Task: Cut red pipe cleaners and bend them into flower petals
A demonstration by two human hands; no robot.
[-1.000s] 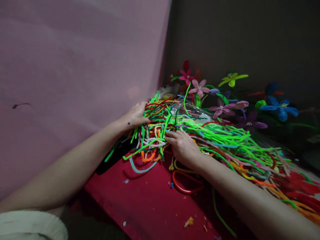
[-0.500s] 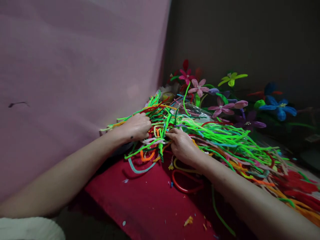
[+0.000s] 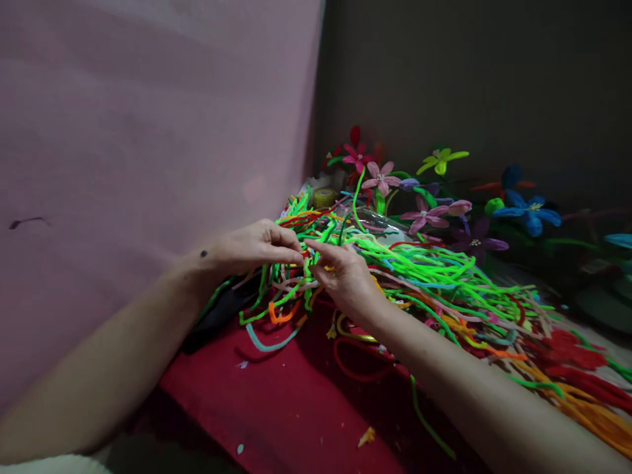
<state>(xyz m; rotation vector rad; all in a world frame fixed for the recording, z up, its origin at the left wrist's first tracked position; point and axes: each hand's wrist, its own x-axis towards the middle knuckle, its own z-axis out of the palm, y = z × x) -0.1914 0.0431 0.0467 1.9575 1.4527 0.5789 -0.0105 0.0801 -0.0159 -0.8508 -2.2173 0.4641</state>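
A thick pile of pipe cleaners, mostly bright green with red, orange, pink and yellow ones, lies under and around both hands. My left hand is over the pile's left end, thumb and fingertips drawn together in a pinch. What sits between those tips is too small to make out. Facing it, my right hand has its index finger stretched toward the left fingertips and its thumb apart. A green pipe cleaner shows just below where the hands meet. Bent orange and light blue pieces hang toward me.
Pipe-cleaner flowers, among them a pink one and a blue one, stand behind the pile. A roll of tape is at the back. Scraps dot the red tabletop. A pink wall rises on the left.
My left hand has opened from a fist laid on the pile into a raised pinch. My right hand has turned, its index finger now stretched toward the left. The view has shifted slightly.
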